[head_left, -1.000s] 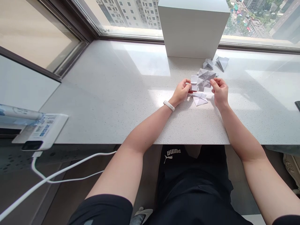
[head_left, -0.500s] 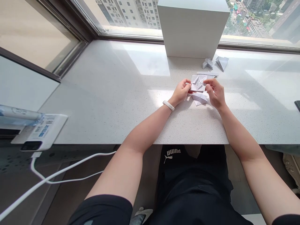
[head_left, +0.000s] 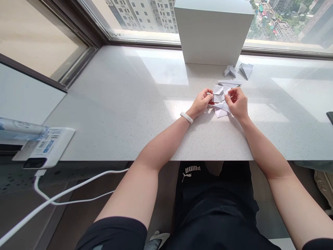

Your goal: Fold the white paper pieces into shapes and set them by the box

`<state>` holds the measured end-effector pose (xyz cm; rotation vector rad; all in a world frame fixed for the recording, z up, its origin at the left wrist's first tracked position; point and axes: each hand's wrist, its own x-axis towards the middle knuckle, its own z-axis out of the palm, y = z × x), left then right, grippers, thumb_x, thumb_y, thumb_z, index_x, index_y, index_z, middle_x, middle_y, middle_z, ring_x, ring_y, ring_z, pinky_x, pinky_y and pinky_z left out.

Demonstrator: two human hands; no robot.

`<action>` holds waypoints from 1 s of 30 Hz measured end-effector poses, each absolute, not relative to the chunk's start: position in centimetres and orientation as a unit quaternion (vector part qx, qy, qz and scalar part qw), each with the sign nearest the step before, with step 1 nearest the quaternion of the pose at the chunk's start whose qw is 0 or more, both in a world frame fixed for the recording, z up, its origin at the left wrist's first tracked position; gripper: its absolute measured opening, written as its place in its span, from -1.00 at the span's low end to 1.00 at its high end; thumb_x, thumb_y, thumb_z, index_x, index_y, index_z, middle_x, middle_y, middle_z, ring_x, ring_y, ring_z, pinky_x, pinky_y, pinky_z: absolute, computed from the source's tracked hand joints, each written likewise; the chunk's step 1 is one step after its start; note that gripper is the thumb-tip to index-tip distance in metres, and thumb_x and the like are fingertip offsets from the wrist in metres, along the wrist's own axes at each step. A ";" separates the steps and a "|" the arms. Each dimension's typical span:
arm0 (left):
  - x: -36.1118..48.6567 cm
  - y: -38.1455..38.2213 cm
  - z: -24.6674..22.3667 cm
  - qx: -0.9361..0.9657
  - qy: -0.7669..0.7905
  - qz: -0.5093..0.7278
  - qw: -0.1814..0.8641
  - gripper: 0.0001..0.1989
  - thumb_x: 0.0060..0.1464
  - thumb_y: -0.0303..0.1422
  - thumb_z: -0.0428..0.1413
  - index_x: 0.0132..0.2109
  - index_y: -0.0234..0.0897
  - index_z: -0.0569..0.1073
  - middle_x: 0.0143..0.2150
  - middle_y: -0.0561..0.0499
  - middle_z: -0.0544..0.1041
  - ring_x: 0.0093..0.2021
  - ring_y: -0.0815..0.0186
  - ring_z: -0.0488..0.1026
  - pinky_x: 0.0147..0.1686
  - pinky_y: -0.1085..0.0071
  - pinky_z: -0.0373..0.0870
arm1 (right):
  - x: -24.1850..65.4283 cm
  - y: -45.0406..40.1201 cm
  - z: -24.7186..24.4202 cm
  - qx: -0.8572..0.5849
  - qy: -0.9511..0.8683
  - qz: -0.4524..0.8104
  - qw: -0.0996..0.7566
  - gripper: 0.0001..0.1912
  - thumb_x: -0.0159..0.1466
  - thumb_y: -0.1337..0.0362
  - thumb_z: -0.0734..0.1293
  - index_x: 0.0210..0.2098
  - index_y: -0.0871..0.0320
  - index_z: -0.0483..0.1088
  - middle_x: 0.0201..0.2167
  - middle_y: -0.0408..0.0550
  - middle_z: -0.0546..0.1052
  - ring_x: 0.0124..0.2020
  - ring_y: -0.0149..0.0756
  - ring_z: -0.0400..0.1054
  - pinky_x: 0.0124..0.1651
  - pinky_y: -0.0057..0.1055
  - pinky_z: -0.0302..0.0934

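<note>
A small white sheet of folded paper [head_left: 218, 93] is held between my two hands, above the counter. My left hand [head_left: 202, 101] pinches its left edge, thumb on top. On the other side, the thumb and fingers of my right hand [head_left: 237, 101] are closed on its right edge. Creases and raised flaps show on the paper's face. Just below it lies a folded paper piece [head_left: 221, 110] with pointed corners. A flat folded strip of paper [head_left: 230, 83] lies right behind the held sheet.
Two more folded papers, a crumpled-looking one [head_left: 230, 71] and a pointed one [head_left: 246, 70], lie farther back near a large white box [head_left: 213, 38] by the window. A white power bank [head_left: 49, 147] with a cable [head_left: 78, 187] sits at the counter's left edge.
My right hand has shifted slightly left and its fingers have turned inward over the paper's right edge. A flap on the paper now stands differently. My left hand has stayed put.
</note>
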<state>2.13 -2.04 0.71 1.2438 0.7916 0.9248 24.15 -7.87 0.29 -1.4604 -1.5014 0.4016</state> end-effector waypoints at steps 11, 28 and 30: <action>2.0 -2.2 0.9 0.548 0.342 0.405 0.647 -0.81 0.61 -0.49 0.17 -0.09 -0.17 0.49 -0.22 0.04 0.73 -0.22 0.32 0.73 -0.10 0.42 0.73 | 24.2 -7.9 0.3 -0.589 -0.624 0.164 0.487 -0.75 0.54 -0.02 0.56 0.02 -0.04 0.57 -0.09 -0.01 0.71 -0.20 -0.15 0.56 -0.09 -0.15 0.56; 2.5 -1.6 -0.4 0.529 0.368 0.488 0.589 -0.68 0.58 -0.26 0.43 -0.11 -0.14 0.45 -0.17 0.03 0.77 -0.15 0.29 0.78 -0.05 0.37 0.75 | 25.0 -8.3 1.6 -0.606 -0.659 0.163 0.414 -0.71 0.54 0.00 0.55 0.13 -0.02 0.60 0.07 0.05 0.73 -0.23 -0.17 0.49 0.03 -0.09 0.57; 2.5 -1.6 -0.2 0.515 0.391 0.496 0.580 -0.68 0.59 -0.24 0.42 -0.11 -0.13 0.44 -0.17 0.03 0.77 -0.13 0.28 0.78 -0.01 0.35 0.77 | 25.5 -8.9 2.1 -0.619 -0.677 0.181 0.353 -0.68 0.52 0.00 0.57 0.14 0.01 0.63 0.07 0.10 0.72 -0.19 -0.12 0.50 0.14 0.00 0.58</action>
